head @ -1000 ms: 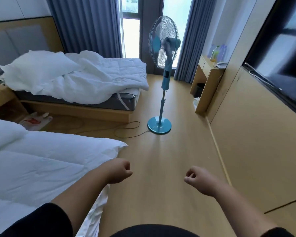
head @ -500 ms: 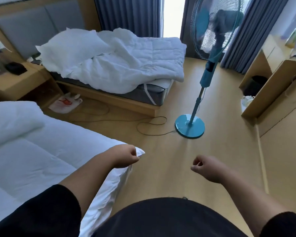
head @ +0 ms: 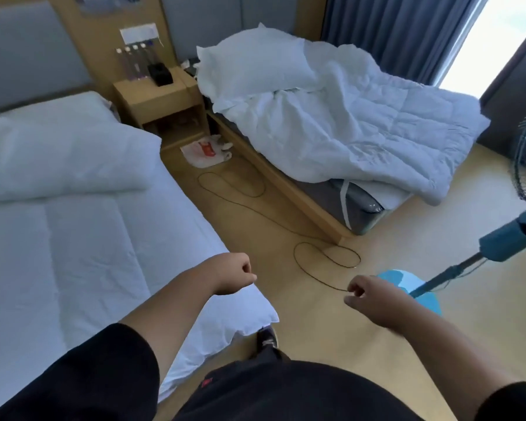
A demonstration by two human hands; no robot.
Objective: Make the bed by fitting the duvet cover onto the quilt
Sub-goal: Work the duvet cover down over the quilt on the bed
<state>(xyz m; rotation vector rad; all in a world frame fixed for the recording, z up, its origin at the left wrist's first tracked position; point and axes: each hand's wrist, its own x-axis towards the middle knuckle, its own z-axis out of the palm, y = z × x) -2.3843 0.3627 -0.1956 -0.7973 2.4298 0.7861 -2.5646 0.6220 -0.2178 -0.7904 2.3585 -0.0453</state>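
Left of frame: near bed [head: 73, 253], its white bedding lying flat and smooth, a pillow [head: 64, 159] at its head toward the upper left; judged already made. Upper centre-left: wooden nightstand [head: 158, 98] between the two beds, a dark object on top. Floor, centre: white plastic bag [head: 205, 151] with red print beside the nightstand; a thin black cable [head: 255, 205] running in loops across the wooden floor toward the lower right. Lower centre: left hand [head: 230, 273], fingers curled into a loose fist, grasping nothing, held above the near bed's foot corner and not touching it. Lower centre-right: right hand [head: 369, 296], fingers likewise curled, empty, over bare floor. Upper centre to right: far bed [head: 356, 205], dark mattress corner exposed at its foot; on it the quilt [head: 392, 138], stitched in squares, crumpled and spread toward the right, with a heap of plain white cloth [head: 255, 71] at its head end, whether pillow or duvet cover cannot be told. Right edge: blue standing fan [head: 504, 238]. Status: the quilt appears uncovered; fitting is judged not yet begun, all of it remaining, both hands well apart from the far bed.
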